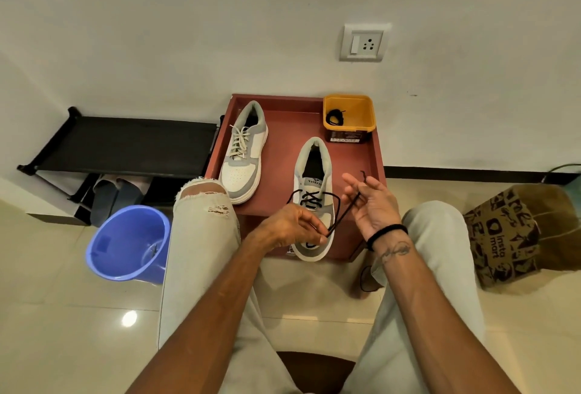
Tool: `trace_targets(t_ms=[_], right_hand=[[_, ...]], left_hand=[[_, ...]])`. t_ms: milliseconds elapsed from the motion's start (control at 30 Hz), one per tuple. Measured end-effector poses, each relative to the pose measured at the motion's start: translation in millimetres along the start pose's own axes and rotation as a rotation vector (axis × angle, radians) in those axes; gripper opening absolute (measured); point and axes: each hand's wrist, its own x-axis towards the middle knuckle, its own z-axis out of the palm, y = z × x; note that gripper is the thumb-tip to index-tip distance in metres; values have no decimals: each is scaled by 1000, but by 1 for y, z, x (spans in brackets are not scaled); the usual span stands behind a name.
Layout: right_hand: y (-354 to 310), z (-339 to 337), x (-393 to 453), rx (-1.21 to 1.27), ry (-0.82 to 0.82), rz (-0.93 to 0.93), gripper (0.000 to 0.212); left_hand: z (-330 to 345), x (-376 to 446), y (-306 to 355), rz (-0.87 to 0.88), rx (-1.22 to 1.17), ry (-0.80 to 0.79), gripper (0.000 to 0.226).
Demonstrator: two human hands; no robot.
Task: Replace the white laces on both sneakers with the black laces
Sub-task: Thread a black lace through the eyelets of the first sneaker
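Head view: the left hand (pixel 290 225) pinches one end of the black lace (pixel 341 216) while the right hand (pixel 371 201) holds the other end taut, to draw it through the near sneaker (pixel 314 195) on the worktop (pixel 283 148); the far sneaker (pixel 243 154) is white-laced.

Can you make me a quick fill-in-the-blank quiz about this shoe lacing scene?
1. The far sneaker still carries ____ laces.
2. The spare black lace lies coiled in the ____ tub.
3. Both the left hand and the right hand hold the black lace threaded through the ____ sneaker.
4. The bucket on the floor is ____.

Missing words: white; yellow; near; blue
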Motion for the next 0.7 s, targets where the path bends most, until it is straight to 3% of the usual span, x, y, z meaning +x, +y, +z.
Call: trace_targets(t_ms=[67,167,300,500,700], right_hand=[[1,-2,2,-77,38,-25,37],[1,-6,5,-261,26,-69,24],[4,-8,5,-439,-25,-140,21],[4,-7,8,-409,-1,-188,25],[8,-4,12,-426,-45,-227,24]], left_hand=[[0,-1,0,-42,52,-62,19],[2,-5,-4,-112,140,-143,24],[2,-7,-5,-131,169,-132,24],[0,-5,-12,-260,362,-268,20],[3,-2,-11,-223,371,-239,18]])
